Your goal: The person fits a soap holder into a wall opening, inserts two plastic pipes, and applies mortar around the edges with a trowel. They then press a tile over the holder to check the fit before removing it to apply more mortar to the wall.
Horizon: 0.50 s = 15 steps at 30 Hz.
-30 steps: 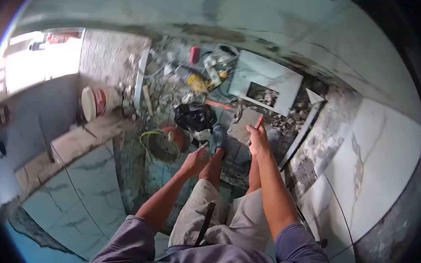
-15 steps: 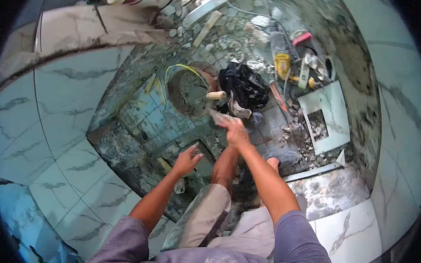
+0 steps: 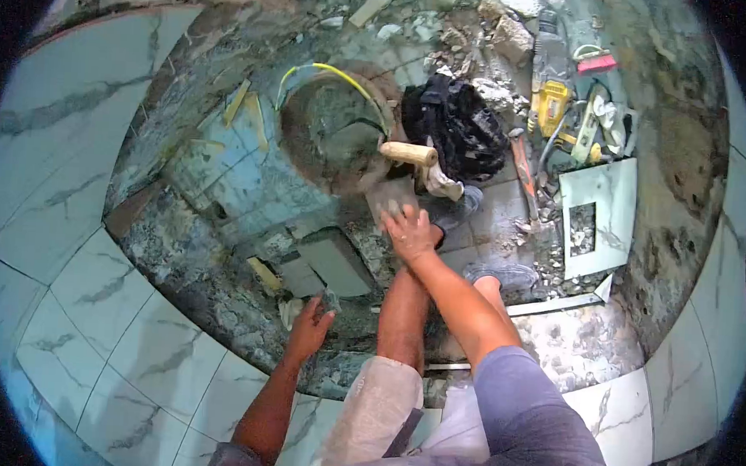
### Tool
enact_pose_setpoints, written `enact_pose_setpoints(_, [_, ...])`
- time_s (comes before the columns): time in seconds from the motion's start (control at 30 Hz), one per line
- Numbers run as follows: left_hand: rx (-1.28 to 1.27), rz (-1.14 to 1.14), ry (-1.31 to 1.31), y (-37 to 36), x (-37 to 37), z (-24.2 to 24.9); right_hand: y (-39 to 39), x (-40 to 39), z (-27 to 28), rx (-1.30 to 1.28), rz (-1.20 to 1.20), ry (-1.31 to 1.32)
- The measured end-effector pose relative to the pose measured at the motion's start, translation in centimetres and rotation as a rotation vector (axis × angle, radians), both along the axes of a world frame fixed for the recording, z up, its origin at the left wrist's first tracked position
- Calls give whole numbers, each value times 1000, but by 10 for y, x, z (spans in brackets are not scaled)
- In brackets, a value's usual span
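Note:
My right hand (image 3: 411,233) is spread, palm down, with its fingertips at a flat greyish piece (image 3: 392,198) below the round bucket (image 3: 314,150). Whether it touches the piece is blurred. A tool's wooden handle (image 3: 408,154) juts over the bucket's right rim, beside a black bag (image 3: 453,126). My left hand (image 3: 309,327) is lower left, thumb and fingers apart, nothing seen in it. Just above it lie a grey rectangular slab (image 3: 336,263) and a small yellowish strip (image 3: 264,274).
A yellow power tool (image 3: 552,107), a pink brush (image 3: 597,62) and an orange-handled tool (image 3: 523,169) lie at the upper right. Below them is a tile with a square cut-out (image 3: 618,216). Rubble (image 3: 511,39) covers the floor; marbled tiles (image 3: 76,108) stand at left.
The view has shifted forward and down. My right hand, closed around a pale flat piece before, is now spread over one. My left hand has moved down, away from the slab.

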<state>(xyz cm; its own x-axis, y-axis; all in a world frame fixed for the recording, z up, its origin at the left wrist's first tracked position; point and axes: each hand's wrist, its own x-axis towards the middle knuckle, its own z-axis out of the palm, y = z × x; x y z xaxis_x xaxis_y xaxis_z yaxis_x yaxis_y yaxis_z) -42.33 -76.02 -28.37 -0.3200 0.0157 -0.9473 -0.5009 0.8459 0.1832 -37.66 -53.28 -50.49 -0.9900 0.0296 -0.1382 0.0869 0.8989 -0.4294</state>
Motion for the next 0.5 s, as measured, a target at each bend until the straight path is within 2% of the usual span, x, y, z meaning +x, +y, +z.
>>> enact_pose_setpoints(0.03, [-26, -39, 14, 1, 1, 0, 0, 12, 7, 20, -4, 2])
enact_pose_setpoints(0.1, [-36, -91, 36, 9, 1, 5, 1, 33, 26, 23, -176, -244])
enact_pose_setpoints(0.17, [58, -87, 79, 21, -2, 6, 7, 20, 63, 2, -248, -172])
enact_pose_setpoints(0.2, [81, -113, 67, 28, -4, 6, 3, 16, 71, -68, -221, -235])
enact_pose_setpoints(0.3, [121, -247, 72, 56, -16, 6, 9, -36, 99, -149, -373, 81])
enact_pose_setpoints(0.33, [112, -255, 56, 69, -21, 11, 22, -57, 111, -128, -345, 168])
enact_pose_setpoints(0.43, [152, -227, 35, 104, -26, 20, 10, -92, 95, -292, -327, 175])
enact_pose_setpoints(0.5, [182, -107, 17, 114, -21, 19, 5, -107, 90, -314, -160, 101])
